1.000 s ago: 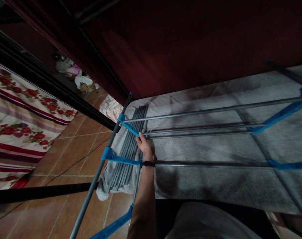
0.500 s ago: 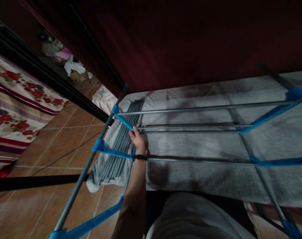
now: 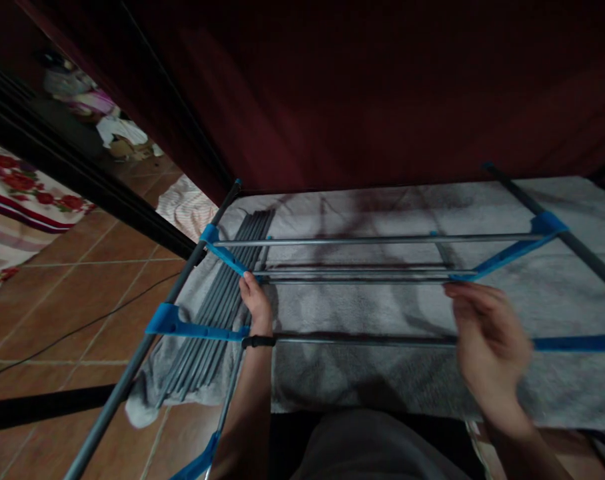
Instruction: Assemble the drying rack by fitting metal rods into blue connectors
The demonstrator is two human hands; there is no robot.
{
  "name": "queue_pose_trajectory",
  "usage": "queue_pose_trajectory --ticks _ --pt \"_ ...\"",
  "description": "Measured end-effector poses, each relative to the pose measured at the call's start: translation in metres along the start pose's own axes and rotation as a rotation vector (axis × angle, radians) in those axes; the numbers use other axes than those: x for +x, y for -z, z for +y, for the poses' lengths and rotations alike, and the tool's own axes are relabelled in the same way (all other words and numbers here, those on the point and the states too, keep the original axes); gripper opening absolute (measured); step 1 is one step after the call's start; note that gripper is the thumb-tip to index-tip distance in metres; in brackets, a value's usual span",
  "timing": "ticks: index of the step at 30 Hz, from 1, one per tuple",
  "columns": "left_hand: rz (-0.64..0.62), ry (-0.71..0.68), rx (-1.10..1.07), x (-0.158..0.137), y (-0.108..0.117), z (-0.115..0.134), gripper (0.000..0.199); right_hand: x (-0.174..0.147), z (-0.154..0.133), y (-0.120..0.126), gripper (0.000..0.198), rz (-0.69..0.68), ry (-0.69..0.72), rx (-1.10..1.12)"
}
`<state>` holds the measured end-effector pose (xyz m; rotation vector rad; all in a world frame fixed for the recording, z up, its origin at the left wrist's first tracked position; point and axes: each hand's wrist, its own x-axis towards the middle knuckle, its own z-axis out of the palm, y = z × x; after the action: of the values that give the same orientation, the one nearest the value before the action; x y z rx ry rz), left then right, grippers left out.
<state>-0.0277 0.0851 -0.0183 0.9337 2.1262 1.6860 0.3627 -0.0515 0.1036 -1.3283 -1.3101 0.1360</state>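
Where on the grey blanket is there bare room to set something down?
Bare grey blanket shows between the middle rods and front rod; another strip lies between the back rod and dark red backdrop. The left end is crowded: grey poles, blue brackets, left hand.

You have dim light here: soft shadows mottle the grey blanket (image 3: 342,310), the far dark-red panel (image 3: 362,113) fades toward black, and your right hand (image 3: 495,347) looks blurred.
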Motion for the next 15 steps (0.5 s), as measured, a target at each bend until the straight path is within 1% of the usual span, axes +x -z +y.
queue_pose_trajectory --ticks 1,3,4,5,6,8,10,12,15 --pt "0.004 0.004 0.003 0.0 0.001 0.001 0.035 -0.007 0.016 -0.004 0.023 -0.053 -0.075 -0.012" --pt "-0.008 0.013 0.008 0.001 0.003 0.003 0.034 -0.022 0.059 -0.012 0.028 -0.123 -0.284 -0.031" --pt "-0.023 0.017 0.009 0.001 0.004 0.003 0.034 -0.03 0.082 -0.013 0.033 -0.124 -0.394 -0.036" --pt "-0.04 0.019 0.009 0.001 0.006 0.004 0.034 -0.037 0.105 -0.013 0.04 -0.092 -0.489 -0.063" --pt "-0.054 0.021 0.008 0.001 0.008 0.003 0.033 -0.042 0.125 -0.012 0.049 -0.073 -0.554 -0.092" --pt "-0.058 0.021 0.011 0.002 0.012 0.002 0.034 -0.047 0.157 -0.008 0.064 -0.047 -0.586 -0.176" --pt "-0.051 0.022 0.029 0.003 0.015 0.0 0.033 -0.044 0.177 -0.005 0.073 0.008 -0.582 -0.268" --pt "-0.075 0.015 0.046 0.004 0.016 0.0 0.027 -0.036 0.189 -0.004 0.075 0.037 -0.605 -0.306" --pt "-0.12 0.011 0.075 0.007 0.014 0.004 0.012 -0.023 0.203 -0.008 0.071 0.032 -0.612 -0.309"
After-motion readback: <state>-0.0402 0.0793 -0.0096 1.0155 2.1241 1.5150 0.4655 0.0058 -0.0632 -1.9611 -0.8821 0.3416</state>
